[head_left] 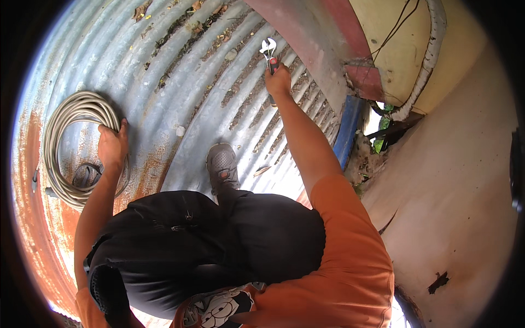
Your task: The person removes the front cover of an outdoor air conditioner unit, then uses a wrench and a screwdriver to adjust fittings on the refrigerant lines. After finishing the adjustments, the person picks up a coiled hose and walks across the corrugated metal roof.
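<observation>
In my left hand [113,146] is a coil of beige cable [53,143], gripped at its right side with the fingers wrapped round the strands. Loose ends with dark tips hang at the coil's lower left, and a small dark loop shows inside it. My right hand [278,80] reaches far forward, closed round the dark and red handle of an adjustable wrench [268,49]. The wrench's silver jaw points away from me, above the corrugated metal roof [180,98]. Whether the wrench touches the roof, I cannot tell.
One grey shoe [222,164] of mine stands on the roof, which is rusty at the left and littered with dry leaves in its grooves. A wall [448,208] rises at the right. A blue piece [350,128] and a pale pipe-like length [429,60] lie along that side.
</observation>
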{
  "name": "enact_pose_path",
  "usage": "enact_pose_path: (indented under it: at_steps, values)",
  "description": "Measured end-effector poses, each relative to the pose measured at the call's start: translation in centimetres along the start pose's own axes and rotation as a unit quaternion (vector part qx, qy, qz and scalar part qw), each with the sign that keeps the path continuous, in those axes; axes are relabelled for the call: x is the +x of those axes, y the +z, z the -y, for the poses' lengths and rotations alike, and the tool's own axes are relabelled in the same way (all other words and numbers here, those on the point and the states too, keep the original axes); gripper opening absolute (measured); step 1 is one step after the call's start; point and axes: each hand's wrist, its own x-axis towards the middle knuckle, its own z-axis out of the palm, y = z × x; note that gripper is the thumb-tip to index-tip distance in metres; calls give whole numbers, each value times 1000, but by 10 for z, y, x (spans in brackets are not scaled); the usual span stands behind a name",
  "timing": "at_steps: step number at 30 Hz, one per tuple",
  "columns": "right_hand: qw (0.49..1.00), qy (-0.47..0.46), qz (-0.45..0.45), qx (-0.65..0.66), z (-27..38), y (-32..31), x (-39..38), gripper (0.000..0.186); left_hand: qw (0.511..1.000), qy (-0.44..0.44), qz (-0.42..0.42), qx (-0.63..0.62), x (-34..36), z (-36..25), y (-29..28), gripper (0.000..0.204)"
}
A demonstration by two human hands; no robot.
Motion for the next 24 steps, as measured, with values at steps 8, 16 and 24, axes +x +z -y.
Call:
enact_pose_path:
  at_steps: [8, 16, 24]
  values:
    - [981, 155, 109, -51, -4, -33, -9, 62, 1000, 0, 2, 6, 4, -1, 1, 79]
    - [970, 180, 99, 127, -46, -60, 22, 46, 999, -26, -14, 34, -1, -9, -1, 78]
    - [996, 72, 45, 31, -82, -32, 55, 53, 998, -19, -52, 39, -3, -13, 3, 76]
